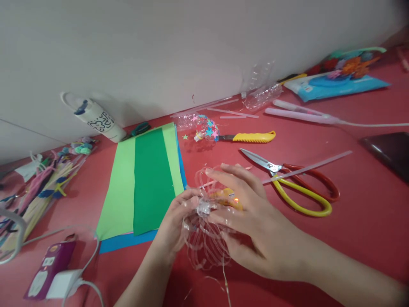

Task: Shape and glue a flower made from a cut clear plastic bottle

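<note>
A clear plastic bottle piece (204, 245), cut into many thin curling strips around a whitish neck, is between my hands at the front middle of the table. My left hand (180, 217) pinches it by the neck from the left. My right hand (255, 221) spreads over its right side, fingers stretched apart and touching the strips. Partly hidden behind those fingers is an orange-yellow object (228, 194) with a small glowing light. A thin wire (226, 283) trails down below the strips. Large scissors (287, 179) with one red and one yellow handle lie open right of my right hand.
Green sheets (151, 183) lie left. Behind are a yellow-handled cutter (254, 137), a star-filled clear ball (207, 128), glue sticks (231, 111) and a cut bottle (262, 96). A pink glue gun-like tool (300, 114), a white tumbler (102, 119) and a purple power strip (51, 264) stand around.
</note>
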A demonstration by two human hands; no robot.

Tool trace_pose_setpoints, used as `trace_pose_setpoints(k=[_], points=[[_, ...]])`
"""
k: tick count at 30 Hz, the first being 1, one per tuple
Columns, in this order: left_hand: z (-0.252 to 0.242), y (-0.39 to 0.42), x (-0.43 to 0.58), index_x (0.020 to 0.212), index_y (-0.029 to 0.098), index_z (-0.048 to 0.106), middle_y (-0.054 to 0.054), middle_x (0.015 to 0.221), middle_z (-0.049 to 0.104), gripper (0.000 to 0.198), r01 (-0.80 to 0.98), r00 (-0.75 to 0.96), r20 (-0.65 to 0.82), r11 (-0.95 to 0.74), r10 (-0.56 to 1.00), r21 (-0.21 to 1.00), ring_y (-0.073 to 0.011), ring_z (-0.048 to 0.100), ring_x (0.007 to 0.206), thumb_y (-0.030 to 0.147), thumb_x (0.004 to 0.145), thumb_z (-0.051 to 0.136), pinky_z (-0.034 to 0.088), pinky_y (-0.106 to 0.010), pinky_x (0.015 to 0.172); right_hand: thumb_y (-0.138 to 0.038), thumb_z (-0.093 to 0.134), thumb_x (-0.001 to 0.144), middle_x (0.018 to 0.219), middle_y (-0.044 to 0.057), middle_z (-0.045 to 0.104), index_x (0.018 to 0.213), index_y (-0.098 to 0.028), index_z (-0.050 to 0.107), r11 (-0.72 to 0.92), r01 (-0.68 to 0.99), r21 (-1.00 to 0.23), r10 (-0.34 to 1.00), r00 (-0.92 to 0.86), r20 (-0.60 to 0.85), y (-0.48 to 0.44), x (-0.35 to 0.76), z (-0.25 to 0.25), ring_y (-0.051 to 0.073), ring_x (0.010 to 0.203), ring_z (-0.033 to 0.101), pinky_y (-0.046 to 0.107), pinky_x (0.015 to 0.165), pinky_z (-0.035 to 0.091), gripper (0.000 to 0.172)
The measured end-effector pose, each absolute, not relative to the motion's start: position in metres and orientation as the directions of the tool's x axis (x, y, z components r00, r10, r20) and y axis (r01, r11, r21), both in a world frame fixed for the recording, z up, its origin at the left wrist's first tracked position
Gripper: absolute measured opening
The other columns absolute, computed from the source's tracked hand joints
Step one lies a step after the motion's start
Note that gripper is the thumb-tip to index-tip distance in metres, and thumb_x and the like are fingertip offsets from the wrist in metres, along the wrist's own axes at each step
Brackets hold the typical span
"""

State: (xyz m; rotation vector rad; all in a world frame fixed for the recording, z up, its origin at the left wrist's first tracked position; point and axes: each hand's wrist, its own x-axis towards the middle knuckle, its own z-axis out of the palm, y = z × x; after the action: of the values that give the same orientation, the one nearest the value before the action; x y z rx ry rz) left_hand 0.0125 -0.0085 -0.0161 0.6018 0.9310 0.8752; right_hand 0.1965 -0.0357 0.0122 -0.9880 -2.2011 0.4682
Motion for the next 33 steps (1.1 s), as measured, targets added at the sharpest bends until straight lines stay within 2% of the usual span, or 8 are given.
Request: trace_pose_setpoints(k=[6,9,13,19,25,33], points=[[-0.0198,-0.0082,0.0127,0.081,0.016,0.064,0.001,0.07,0.062,0.013,-0.404,0.32,-0.382,0.49,0.867,0.773,-0.0078,0.056,0.058,0.025,0.073,0.069,0.042,-0.019,0.059,-0.013,0.055,0.071,0.149,0.008,0.027,0.098,-0.02,0.065,0.716,0.581,-0.387,0.697,-0.563,0.444,-0.0351,0.1969,0.009,0.031,0.136,0.018,0.059,0.11,0.007,0.03],[-0.021,-0.0081,0.0105,0.084,0.017,0.064,0.001,0.069,0.063,0.01,-0.388,0.32,-0.356,0.464,0.878,0.796,-0.0074,0.055,0.057,0.022,0.075,0.066,0.041,-0.018,0.056,-0.015,0.057,0.07,0.15,0.008,0.028,0.103,-0.021,0.064,0.739,0.574,-0.352,0.672,-0.596,0.439,-0.0347,0.1963,0.0081,0.033,0.135,0.022,0.061,0.109,0.007,0.034],[-0.0197,-0.0083,0.0086,0.09,0.018,0.065,0.001,0.071,0.064,0.018,-0.382,0.315,-0.353,0.458,0.881,0.803,-0.0084,0.057,0.06,0.021,0.072,0.068,0.043,-0.018,0.058,-0.017,0.057,0.072,0.149,0.008,0.032,0.101,-0.021,0.064,0.741,0.592,-0.317,0.665,-0.582,0.468,-0.035,0.1955,0.0081,0.034,0.132,0.029,0.063,0.109,0.01,0.031],[-0.0165,-0.0091,0.009,0.086,0.018,0.065,0.001,0.072,0.064,0.014,-0.406,0.313,-0.353,0.46,0.882,0.79,-0.0083,0.057,0.06,0.02,0.073,0.067,0.043,-0.019,0.059,-0.019,0.056,0.073,0.149,0.007,0.032,0.108,-0.023,0.062,0.736,0.57,-0.364,0.676,-0.596,0.434,-0.0352,0.1964,0.0085,0.034,0.134,0.025,0.064,0.107,0.013,0.036],[-0.0142,-0.0099,0.0098,0.086,0.019,0.066,0.002,0.067,0.062,0.017,-0.419,0.315,-0.365,0.474,0.876,0.774,-0.0084,0.056,0.058,0.022,0.07,0.071,0.041,-0.019,0.058,-0.021,0.05,0.08,0.147,0.008,0.035,0.107,-0.022,0.062,0.754,0.585,-0.299,0.649,-0.589,0.482,-0.0374,0.1945,0.0055,0.029,0.137,0.02,0.059,0.111,0.002,0.03],[-0.0141,-0.0116,0.0103,0.088,0.018,0.066,0.001,0.071,0.064,0.019,-0.423,0.32,-0.348,0.461,0.881,0.78,-0.0087,0.057,0.06,0.023,0.07,0.071,0.042,-0.019,0.06,-0.02,0.053,0.078,0.146,0.008,0.036,0.109,-0.023,0.061,0.752,0.567,-0.336,0.655,-0.586,0.476,-0.0381,0.1955,0.0042,0.03,0.136,0.023,0.062,0.109,0.006,0.032]])
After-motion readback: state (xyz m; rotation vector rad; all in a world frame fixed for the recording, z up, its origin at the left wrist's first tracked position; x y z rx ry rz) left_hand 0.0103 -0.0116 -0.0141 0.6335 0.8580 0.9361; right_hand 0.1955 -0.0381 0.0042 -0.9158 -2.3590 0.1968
